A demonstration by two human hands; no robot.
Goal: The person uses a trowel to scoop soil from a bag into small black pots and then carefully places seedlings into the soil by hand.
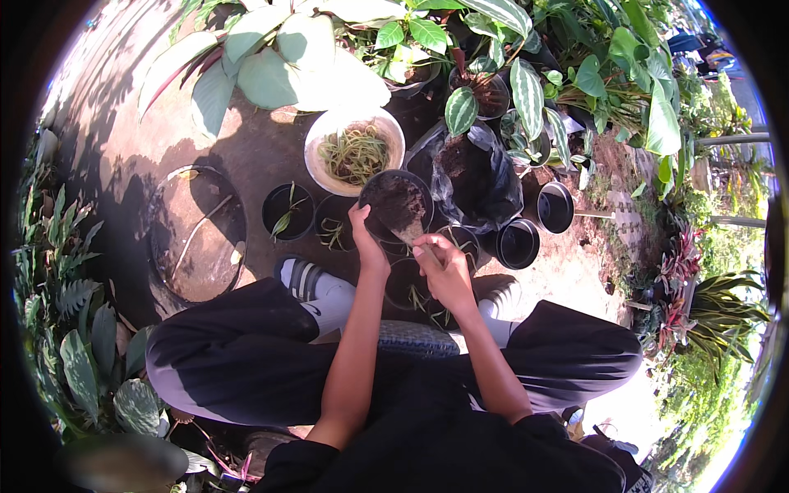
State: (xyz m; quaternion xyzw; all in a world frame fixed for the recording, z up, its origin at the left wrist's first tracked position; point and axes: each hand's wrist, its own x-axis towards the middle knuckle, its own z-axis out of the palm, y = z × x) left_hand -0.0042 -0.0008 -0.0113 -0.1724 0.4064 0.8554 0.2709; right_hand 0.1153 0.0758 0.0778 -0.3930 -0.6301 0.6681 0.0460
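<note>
My left hand grips the left rim of a black plastic plant pot, its thumb lying along the edge. Dark soil fills part of that pot. In my right hand is the handle of a small trowel, its blade tip resting in the soil. Just beyond the pot stands a white basin holding a heap of uprooted green seedlings. A black plastic bag with soil inside sits open to the right of the pot.
Black pots with seedlings, such as one pot at left, stand around my feet. Two black pots stand at right. A large round tub with a stick lies left. Leafy potted plants crowd the far side.
</note>
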